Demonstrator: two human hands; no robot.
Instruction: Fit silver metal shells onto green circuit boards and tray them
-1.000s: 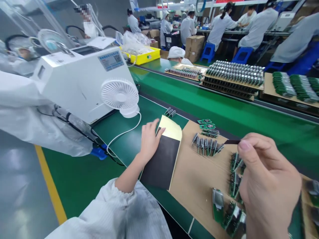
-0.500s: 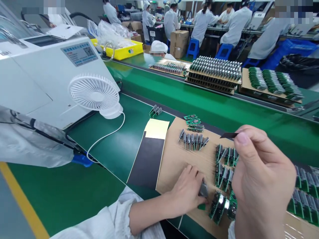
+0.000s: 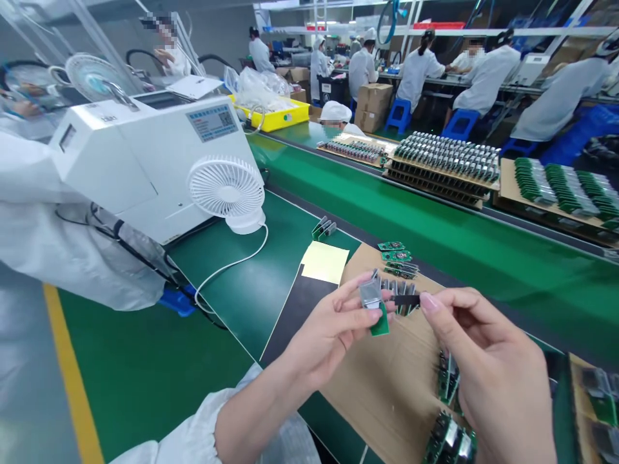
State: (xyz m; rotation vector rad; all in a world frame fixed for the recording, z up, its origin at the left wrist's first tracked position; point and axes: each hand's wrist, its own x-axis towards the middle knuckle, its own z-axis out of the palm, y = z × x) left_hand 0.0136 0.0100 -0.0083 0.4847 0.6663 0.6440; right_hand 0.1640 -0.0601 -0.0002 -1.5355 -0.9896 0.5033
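Observation:
Between the thumb and fingers of my left hand [image 3: 333,325] is a small green circuit board [image 3: 380,322] with a grey metal block on it, lifted above the brown cardboard sheet [image 3: 382,386]. My right hand [image 3: 488,354] pinches a thin black strip [image 3: 407,299] by one end; its free end points at the board, close to my left fingertips. Whether strip and board touch, I cannot tell. Behind them, a row of boards [image 3: 399,288] stands on the cardboard. More boards [image 3: 449,438] sit below, partly covered by my right hand.
A white fan [image 3: 227,190] stands left, by a white machine [image 3: 159,154]. Yellow paper [image 3: 325,261] lies on a black sheet [image 3: 285,322]. Beyond the green conveyor [image 3: 387,206] are stacked trays of boards [image 3: 442,154]. People in white coats work in the background.
My left hand has picked up a board from the cardboard and raised it. My right hand has brought the black strip down and left, towards it. The view has shifted.

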